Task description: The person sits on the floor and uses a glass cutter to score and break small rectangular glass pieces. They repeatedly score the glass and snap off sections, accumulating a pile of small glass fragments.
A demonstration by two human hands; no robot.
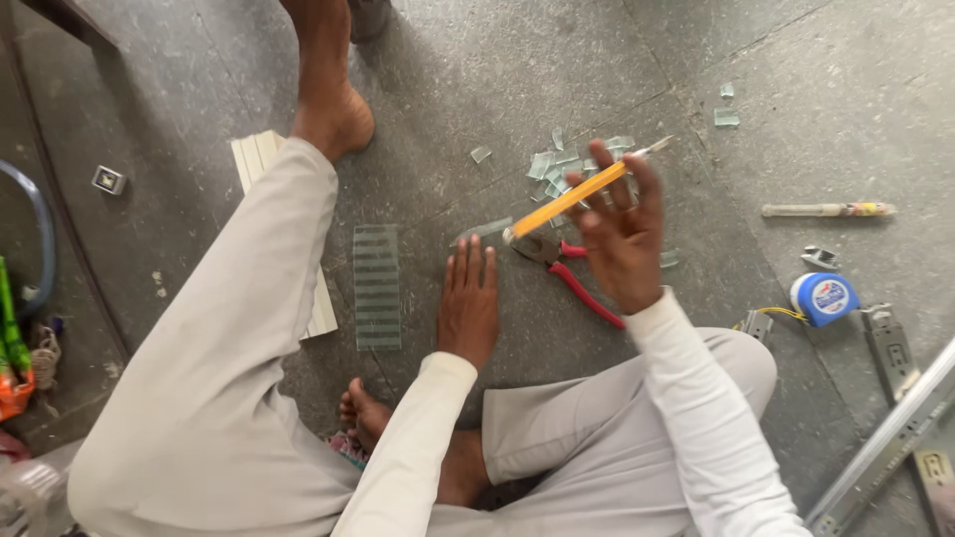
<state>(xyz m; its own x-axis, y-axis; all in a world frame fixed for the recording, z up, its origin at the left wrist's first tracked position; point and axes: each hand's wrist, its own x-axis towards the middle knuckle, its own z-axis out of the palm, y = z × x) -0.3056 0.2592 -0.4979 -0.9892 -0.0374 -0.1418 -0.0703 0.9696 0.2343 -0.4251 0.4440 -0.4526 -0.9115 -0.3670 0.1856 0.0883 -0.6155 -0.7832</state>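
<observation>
Fingers of the right hand pinch a long yellow glass-cutter tool, raised over red-handled pliers and a heap of pale glass offcuts. The left hand lies flat, empty, on the grey stone floor, just beside a ribbed glass strip. A blue tape measure sits well apart.

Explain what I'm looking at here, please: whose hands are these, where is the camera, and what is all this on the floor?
There is one picture, taken by a camera on the person's head, looking down at their own lap and hands as they sit on a grey stone floor. The left hand rests flat on the floor. The right hand holds up a long yellow-handled tool with a metal tip. Beneath it lie red-handled pliers, beside a heap of small pale glass offcuts. A ribbed rectangular glass strip lies left of the left hand. Further right are a blue and white tape measure and a thin pen-like stick.
</observation>
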